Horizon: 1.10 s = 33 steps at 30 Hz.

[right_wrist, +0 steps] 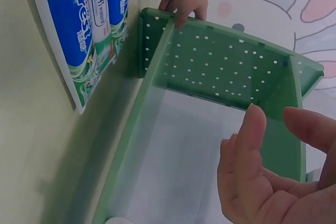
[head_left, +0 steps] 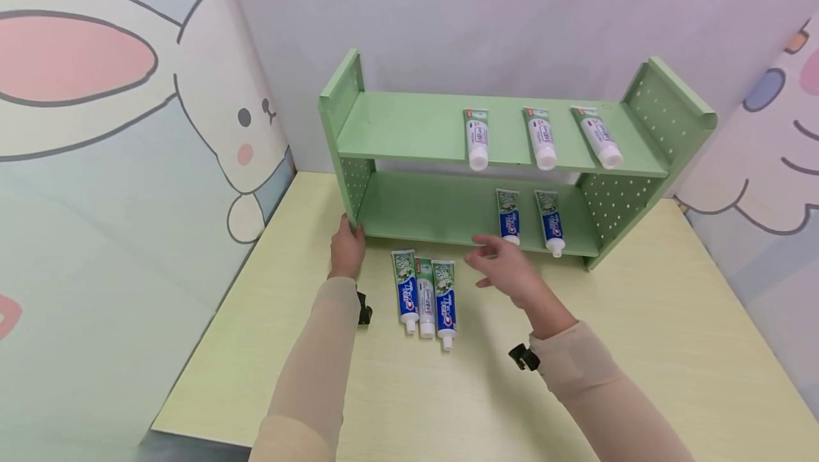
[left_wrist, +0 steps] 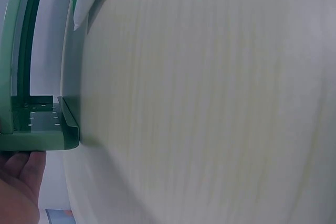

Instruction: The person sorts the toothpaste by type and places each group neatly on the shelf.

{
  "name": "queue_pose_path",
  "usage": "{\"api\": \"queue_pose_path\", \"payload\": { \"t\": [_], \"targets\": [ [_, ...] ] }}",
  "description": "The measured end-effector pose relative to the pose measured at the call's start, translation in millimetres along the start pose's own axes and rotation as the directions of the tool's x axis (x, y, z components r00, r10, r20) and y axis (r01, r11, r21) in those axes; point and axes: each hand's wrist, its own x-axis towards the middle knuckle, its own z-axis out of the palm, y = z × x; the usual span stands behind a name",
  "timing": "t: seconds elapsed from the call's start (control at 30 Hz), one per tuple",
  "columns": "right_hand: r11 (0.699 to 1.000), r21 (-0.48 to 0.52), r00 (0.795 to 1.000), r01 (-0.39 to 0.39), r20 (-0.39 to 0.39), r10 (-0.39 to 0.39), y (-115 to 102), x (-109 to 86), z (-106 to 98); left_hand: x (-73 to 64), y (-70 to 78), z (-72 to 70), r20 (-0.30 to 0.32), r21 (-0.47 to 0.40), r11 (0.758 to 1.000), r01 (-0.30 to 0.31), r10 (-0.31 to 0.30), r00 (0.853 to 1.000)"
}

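Note:
My left hand [head_left: 348, 252] grips the lower front corner of the side panel of a green two-tier shelf [head_left: 416, 210]. In the right wrist view its thumb lies over the panel's edge. My right hand [head_left: 508, 270] hovers before the lower tier's front edge with thumb and forefinger apart, holding nothing. Between the hands, three toothpaste tubes lie side by side on the table: a blue-and-green one [head_left: 406, 290], a white-and-green one [head_left: 425, 298] and another blue-and-green one [head_left: 444, 302]. Two blue-and-green tubes, a left one [head_left: 508, 215] and a right one [head_left: 550, 222], lie on the lower tier.
On the upper tier lie three white-and-green tubes, a left one [head_left: 476, 138], a middle one [head_left: 540, 136] and a right one [head_left: 597, 136], caps over the front edge. The shelf stands on a pale wooden table [head_left: 678, 348] against a wall [head_left: 512, 21]. Cartoon-printed walls flank both sides.

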Motion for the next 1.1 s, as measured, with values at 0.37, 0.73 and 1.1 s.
{"api": "queue_pose_path", "payload": {
  "t": [0.37, 0.73, 1.1],
  "targets": [
    [0.999, -0.036, 1.0, -0.024, -0.019, 0.024, 21.4, 2.0, 17.5, 2.0, -3.6, 2.1, -0.005, -0.006, 1.0, -0.012, 0.012, 1.0],
    [0.996, -0.057, 0.998, -0.068, -0.014, 0.067, 39.5, 4.1, 33.7, 1.5, -2.5, 1.6, -0.008, 0.002, 1.0, -0.015, 0.015, 1.0],
    [0.981, -0.132, 0.99, -0.144, -0.02, 0.143, 56.3, 5.3, 49.1, 1.0, -0.6, 1.0, 0.001, 0.004, 1.0, 0.005, -0.005, 1.0]
  ]
}}
